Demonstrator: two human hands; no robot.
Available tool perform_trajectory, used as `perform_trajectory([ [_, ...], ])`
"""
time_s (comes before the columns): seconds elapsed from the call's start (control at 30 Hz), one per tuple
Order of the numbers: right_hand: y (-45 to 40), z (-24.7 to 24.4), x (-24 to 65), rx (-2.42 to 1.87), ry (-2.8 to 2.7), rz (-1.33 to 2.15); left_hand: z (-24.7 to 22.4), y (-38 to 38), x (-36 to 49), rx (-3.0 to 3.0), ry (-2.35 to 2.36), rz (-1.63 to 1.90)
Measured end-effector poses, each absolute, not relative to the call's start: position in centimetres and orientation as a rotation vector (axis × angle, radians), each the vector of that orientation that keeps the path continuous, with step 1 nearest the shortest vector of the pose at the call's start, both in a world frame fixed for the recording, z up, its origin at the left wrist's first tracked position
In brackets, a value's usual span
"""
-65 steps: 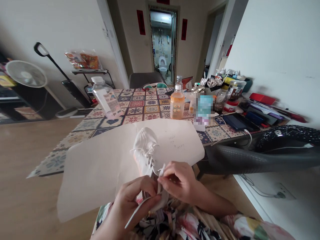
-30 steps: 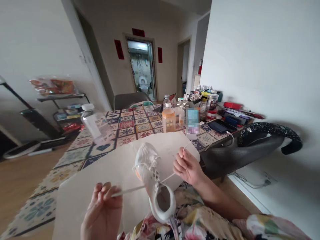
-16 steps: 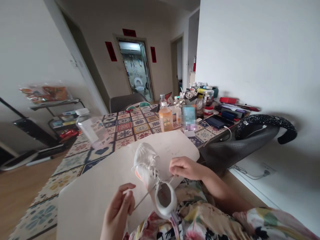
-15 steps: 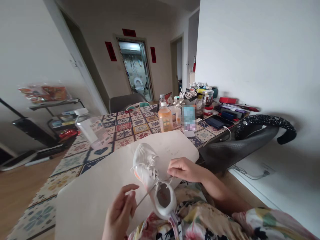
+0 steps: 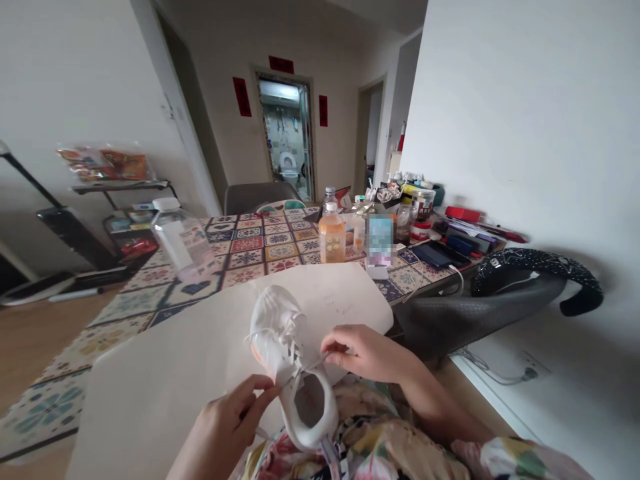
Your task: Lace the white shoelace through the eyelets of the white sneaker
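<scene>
A white sneaker [image 5: 287, 363] lies with its heel opening toward me and its toe pointing away, resting on a large sheet of pale paper [image 5: 165, 373] at the table's near edge. My left hand [image 5: 233, 417] pinches one white lace end just left of the shoe's opening. My right hand [image 5: 363, 353] pinches the other lace end [image 5: 313, 365] to the right of the tongue. Both hands sit close beside the shoe. My lap in a floral garment [image 5: 380, 447] is under the heel.
The table has a patterned tile-print cloth [image 5: 250, 247]. On it stand a clear jug [image 5: 180, 243], an orange drink bottle [image 5: 331, 238], a blurred box [image 5: 380, 241] and clutter at the right. A dark chair back [image 5: 480, 307] is at my right, near the wall.
My hands had pulled the lace ends wide apart a second ago; they have since come back in next to the shoe. The view has swung slightly left.
</scene>
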State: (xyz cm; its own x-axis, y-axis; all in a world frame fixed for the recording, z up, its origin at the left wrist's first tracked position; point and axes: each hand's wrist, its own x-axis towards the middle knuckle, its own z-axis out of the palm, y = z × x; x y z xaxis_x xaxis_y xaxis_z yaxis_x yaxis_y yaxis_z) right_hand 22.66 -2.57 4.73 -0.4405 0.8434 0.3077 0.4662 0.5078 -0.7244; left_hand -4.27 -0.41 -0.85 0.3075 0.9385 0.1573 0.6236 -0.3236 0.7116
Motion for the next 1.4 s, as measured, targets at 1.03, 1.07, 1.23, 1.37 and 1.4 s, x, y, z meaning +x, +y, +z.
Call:
perform_trajectory([
  [1.03,-1.8,1.8,17.6,-0.583,-1.347,1.32,-0.5,-0.6,-0.7,1.561,0.635,1.31],
  [1.07,-1.9,1.9,17.5,-0.59,-1.387,1.263,-0.4,-0.7,-0.6,1.595,0.625,1.32],
  [1.23,-2.6,2.1,17.4,-0.683,-1.6,0.887,0.2,-1.1,0.2,1.629,0.636,1.388],
  [1.37,-2.9,2.1,17.5,-0.763,-1.675,0.894,0.5,-1.4,0.6,1.453,0.776,1.357],
  [1.4,-3.0,2.1,17.6,-0.756,-1.684,0.93,0.5,-1.4,0.7,1.441,0.805,1.341],
])
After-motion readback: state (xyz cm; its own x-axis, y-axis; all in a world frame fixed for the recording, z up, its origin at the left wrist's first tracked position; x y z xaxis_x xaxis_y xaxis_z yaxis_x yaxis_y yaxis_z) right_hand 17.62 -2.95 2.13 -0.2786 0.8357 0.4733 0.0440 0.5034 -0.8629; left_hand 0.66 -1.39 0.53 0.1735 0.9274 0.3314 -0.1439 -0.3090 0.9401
